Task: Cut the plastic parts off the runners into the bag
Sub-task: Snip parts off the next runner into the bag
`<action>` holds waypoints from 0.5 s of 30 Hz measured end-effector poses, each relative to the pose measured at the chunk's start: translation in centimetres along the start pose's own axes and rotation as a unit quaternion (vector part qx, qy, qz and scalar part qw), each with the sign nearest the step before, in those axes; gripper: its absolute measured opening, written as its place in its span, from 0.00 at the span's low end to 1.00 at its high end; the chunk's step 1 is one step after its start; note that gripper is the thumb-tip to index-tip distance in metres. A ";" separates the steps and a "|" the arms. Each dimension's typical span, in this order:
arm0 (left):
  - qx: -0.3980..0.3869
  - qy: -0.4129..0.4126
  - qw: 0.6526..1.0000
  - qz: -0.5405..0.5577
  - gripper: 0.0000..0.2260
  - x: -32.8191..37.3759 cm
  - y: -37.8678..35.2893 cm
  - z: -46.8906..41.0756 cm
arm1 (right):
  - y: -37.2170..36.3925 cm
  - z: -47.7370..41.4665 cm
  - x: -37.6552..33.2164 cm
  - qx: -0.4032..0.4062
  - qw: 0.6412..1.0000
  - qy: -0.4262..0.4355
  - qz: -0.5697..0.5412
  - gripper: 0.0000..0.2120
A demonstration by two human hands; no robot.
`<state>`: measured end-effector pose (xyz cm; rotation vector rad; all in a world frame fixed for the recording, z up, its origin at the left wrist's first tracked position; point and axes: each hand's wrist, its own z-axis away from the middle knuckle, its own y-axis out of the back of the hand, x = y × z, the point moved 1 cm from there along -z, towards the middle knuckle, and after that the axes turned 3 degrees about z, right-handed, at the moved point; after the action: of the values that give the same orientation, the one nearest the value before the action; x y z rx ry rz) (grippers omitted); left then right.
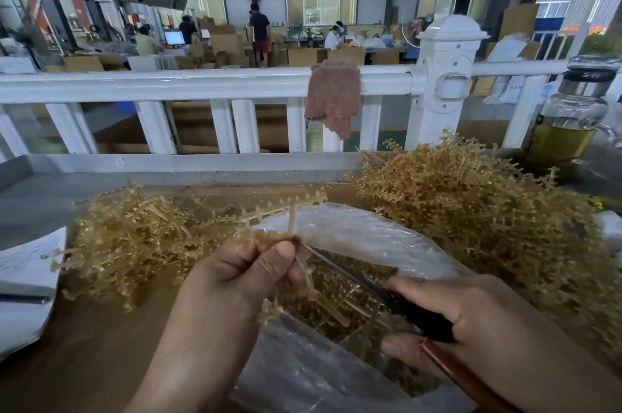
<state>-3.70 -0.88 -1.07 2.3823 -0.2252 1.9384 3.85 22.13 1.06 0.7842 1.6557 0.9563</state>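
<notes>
Nearest, the right hand (471, 321) is wrapping curled fingers round the black and reddish-brown handle of a dark-bladed cutting tool (350, 274), its tip reaching toward the left hand (242, 274). That hand is pinching a thin amber plastic runner with small side parts (292, 220) between thumb and bent fingers, right over the mouth of the clear crinkled plastic bag (353, 234), where loose amber parts (340, 281) are already lying. The runner is probably feather-light and springy, likely snapping at its thin joints, so gripping the bare stem close to the cut seems wisest. Beyond, tangled amber runner heaps are sitting to the left (134, 237) and right (471, 210) on the brown table (84, 345), before a white railing (202, 84).
</notes>
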 end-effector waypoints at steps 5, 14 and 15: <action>0.029 0.000 0.990 0.135 0.23 0.2 0.0 -0.2 | 0.3 0.0 -0.2 0.003 1.000 0.004 -0.022 0.26; -0.020 -0.035 0.988 0.147 0.09 0.1 -0.3 -0.6 | -0.3 -0.4 -0.4 0.028 0.996 0.040 -0.070 0.28; -0.021 -0.035 0.989 0.144 0.08 0.1 -0.3 -0.5 | -0.3 -0.3 -0.6 0.023 0.997 0.030 -0.066 0.23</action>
<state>-4.17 -0.54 -0.88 2.5098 -0.6422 1.9364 3.66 21.40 1.14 0.6733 1.7636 0.8597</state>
